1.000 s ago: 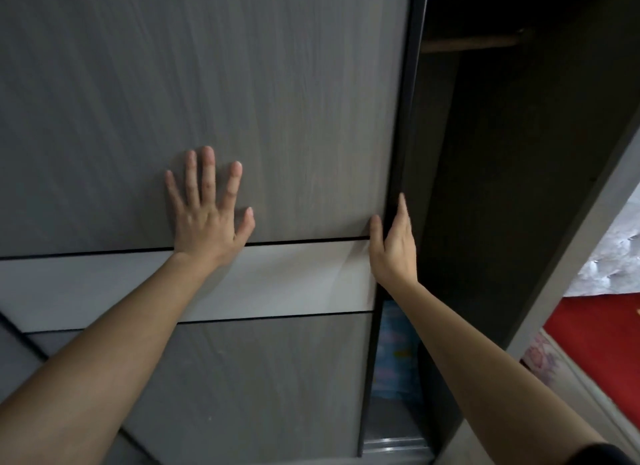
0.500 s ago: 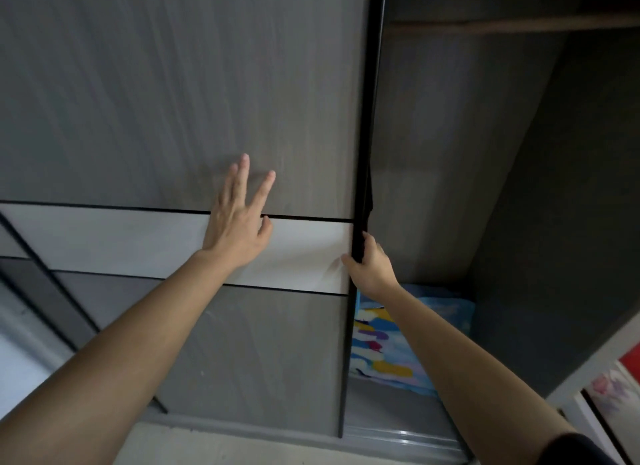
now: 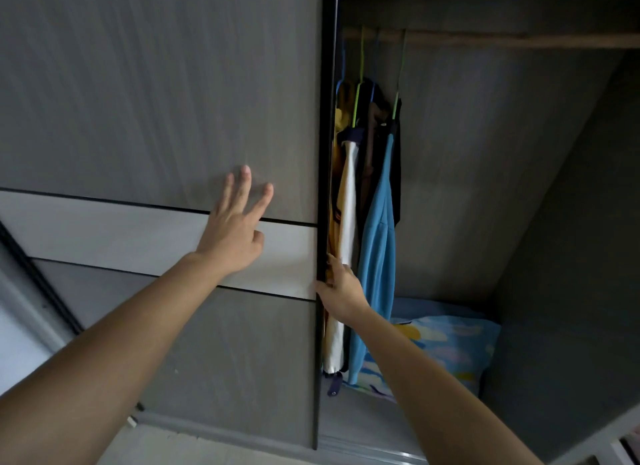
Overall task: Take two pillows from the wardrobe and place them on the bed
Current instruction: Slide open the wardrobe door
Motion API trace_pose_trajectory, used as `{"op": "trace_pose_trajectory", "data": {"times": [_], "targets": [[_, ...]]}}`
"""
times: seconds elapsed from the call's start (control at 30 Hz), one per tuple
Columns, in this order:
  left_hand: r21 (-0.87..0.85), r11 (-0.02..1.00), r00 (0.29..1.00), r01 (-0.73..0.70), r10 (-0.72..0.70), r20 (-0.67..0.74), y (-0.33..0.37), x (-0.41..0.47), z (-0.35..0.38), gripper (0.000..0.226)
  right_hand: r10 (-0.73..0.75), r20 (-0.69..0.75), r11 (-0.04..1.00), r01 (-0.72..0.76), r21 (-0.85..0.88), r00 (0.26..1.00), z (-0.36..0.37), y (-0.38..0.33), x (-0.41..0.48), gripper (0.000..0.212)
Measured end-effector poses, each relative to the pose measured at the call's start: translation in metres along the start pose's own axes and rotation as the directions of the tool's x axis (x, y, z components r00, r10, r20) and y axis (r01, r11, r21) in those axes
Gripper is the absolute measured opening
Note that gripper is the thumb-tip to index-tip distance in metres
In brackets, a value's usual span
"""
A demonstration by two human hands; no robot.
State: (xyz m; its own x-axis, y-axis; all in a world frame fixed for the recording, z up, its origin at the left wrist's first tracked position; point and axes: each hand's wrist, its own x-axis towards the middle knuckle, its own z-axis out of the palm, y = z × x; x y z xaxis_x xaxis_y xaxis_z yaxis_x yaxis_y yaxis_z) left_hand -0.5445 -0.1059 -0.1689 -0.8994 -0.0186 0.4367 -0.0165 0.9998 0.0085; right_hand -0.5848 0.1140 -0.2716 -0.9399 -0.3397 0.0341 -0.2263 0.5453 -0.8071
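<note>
A grey sliding wardrobe door [image 3: 156, 101] with a pale band fills the left. My left hand [image 3: 232, 229] lies flat against it, fingers spread, holding nothing. My right hand [image 3: 341, 291] is curled around the door's dark right edge [image 3: 323, 153]. Inside the wardrobe, a pillow [image 3: 450, 343] in a blue cover with yellow and white patches lies on the bottom at the back right. A second pillow is not visible.
Clothes on hangers [image 3: 375, 205] hang from a wooden rail [image 3: 519, 40] just right of the door edge, partly in front of the pillow. The wardrobe's right side wall [image 3: 571, 257] is dark. A metal floor track [image 3: 363, 447] runs below.
The door has slid further left with both hands on it. The opening is wider, and the hanging clothes and more of the pillow have come into view.
</note>
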Motion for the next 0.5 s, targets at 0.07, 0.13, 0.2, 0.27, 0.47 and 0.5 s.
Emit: {"op": "trace_pose_trajectory", "data": {"times": [0.07, 0.13, 0.2, 0.27, 0.47, 0.5], "targets": [[-0.006, 1.0, 1.0, 0.014, -0.014, 0.025, -0.007, -0.001, -0.001, 0.083, 0.015, 0.018, 1.0, -0.015, 0.018, 1.0, 0.007, -0.008, 0.002, 0.073], [-0.011, 0.999, 0.999, 0.031, -0.031, 0.02, -0.012, -0.003, -0.002, 0.078, 0.022, 0.043, 0.999, -0.023, 0.027, 0.999, 0.012, -0.014, 0.002, 0.074], [-0.046, 0.998, 0.995, 0.034, -0.038, -0.095, -0.011, -0.005, -0.008, 0.062, 0.021, 0.064, 0.999, -0.022, 0.026, 0.998, 0.011, -0.017, -0.001, 0.072], [-0.068, 0.994, 0.95, -0.09, 0.065, -0.305, 0.002, -0.003, -0.014, 0.035, 0.008, 0.072, 1.0, -0.007, -0.005, 0.997, 0.004, -0.017, -0.006, 0.063], [-0.071, 0.91, 0.822, -0.408, 0.333, -0.463, 0.092, 0.015, -0.014, 0.03, 0.033, -0.038, 0.976, -0.04, -0.213, 0.999, -0.063, 0.012, -0.032, 0.027], [-0.095, 0.897, 0.824, -0.432, 0.349, -0.447, 0.107, 0.018, -0.011, 0.03, 0.056, -0.079, 0.965, -0.074, -0.25, 0.995, -0.078, 0.022, -0.039, 0.025]]}}
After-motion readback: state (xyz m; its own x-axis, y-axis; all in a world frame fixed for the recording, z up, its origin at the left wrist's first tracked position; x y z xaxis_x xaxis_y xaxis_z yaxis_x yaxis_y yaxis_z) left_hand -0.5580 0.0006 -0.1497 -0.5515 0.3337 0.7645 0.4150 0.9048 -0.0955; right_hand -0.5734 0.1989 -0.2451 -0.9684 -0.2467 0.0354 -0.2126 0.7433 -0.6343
